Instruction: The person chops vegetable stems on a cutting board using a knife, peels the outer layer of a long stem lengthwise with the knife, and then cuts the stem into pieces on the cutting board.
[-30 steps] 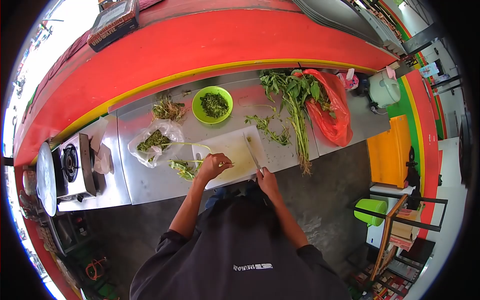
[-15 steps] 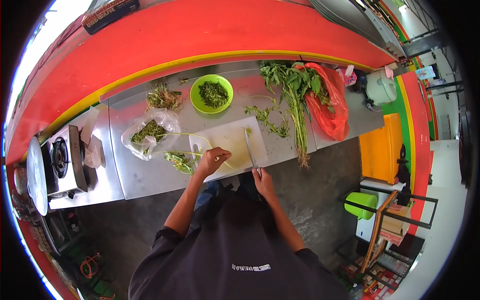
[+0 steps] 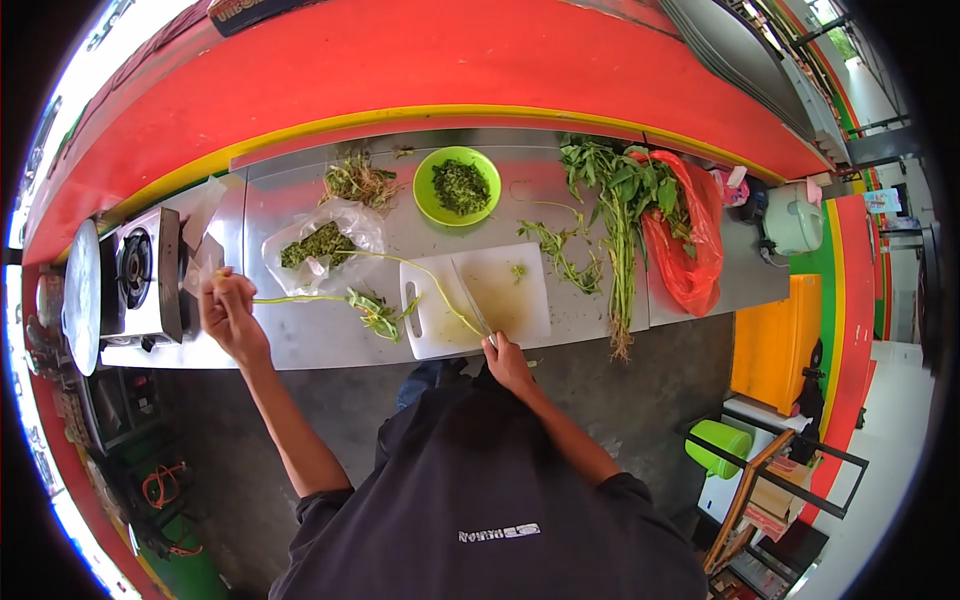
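My right hand (image 3: 508,362) is closed round the handle of a knife (image 3: 468,298), whose blade lies over the white cutting board (image 3: 530,325). My left hand (image 3: 230,305) is raised at the left with its fingers pinched on the end of a green stem (image 3: 300,298) that runs right to a leafy tip (image 3: 378,315) beside the board. Another long stem (image 3: 432,275) curves from the plastic bag of chopped greens (image 3: 318,245) across the board. A small green bit (image 3: 518,270) rests on the board.
Behind the board stand a green bowl of chopped greens (image 3: 458,188) and a pile of roots (image 3: 360,182). To the right are loose stems (image 3: 565,250), a leafy bunch (image 3: 622,240) and a red bag (image 3: 688,255). A stove (image 3: 138,270) is at the far left.
My left hand has moved from the board far to the left, with a stem now stretched from it. The knife has shifted left and tilted, and the view has shifted slightly.
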Available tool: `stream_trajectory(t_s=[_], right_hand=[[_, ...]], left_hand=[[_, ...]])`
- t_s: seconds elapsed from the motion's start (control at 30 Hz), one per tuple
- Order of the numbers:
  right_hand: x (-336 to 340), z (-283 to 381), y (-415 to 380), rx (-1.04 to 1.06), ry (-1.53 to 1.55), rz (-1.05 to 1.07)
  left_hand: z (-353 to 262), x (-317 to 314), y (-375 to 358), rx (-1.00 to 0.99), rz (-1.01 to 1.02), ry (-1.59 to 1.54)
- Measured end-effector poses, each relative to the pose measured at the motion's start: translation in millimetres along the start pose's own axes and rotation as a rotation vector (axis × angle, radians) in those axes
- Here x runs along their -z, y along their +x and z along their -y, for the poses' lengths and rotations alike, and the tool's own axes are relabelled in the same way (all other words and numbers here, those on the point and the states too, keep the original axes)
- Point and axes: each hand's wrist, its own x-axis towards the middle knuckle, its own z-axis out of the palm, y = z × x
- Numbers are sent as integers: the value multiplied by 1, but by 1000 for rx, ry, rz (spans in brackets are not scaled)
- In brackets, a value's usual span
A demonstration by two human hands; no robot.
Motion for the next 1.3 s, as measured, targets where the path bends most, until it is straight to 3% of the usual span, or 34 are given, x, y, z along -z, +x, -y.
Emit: stream_trajectory(t_s=[0.13,0.2,0.3,0.37,0.5,0.53,0.57,0.63,0.7,0.83,0.9,1.3], right_hand=[[-16,24,2,152,-53,87],[-20,37,2,223,32,252],[-19,53,-2,204,100,282],[-20,49,-5,198,143,250],[-1,41,-16,160,234,125],[3,36,-21,7,244,160],[6,31,-25,1,241,153],[11,21,-33,-126,288,18],[15,17,-42,-164,289,-84],[22,12,-53,-229,193,-244],[23,12,-56,-242,153,-267],[21,0,-48,-246,-38,-168]], left_hand=[[-32,17,18,-268,-6,-4],[-47,12,18,-253,-15,-50],[-51,11,15,-216,21,-115],[-51,-8,5,-166,130,36],[-31,-57,-26,187,627,207],[-12,-71,-38,152,743,221],[12,-86,-53,114,856,236],[52,-115,-90,205,949,162],[89,-139,-131,105,955,191],[150,-173,-203,132,1009,365],[165,-186,-223,-94,905,401],[180,-181,-231,-303,892,366]])
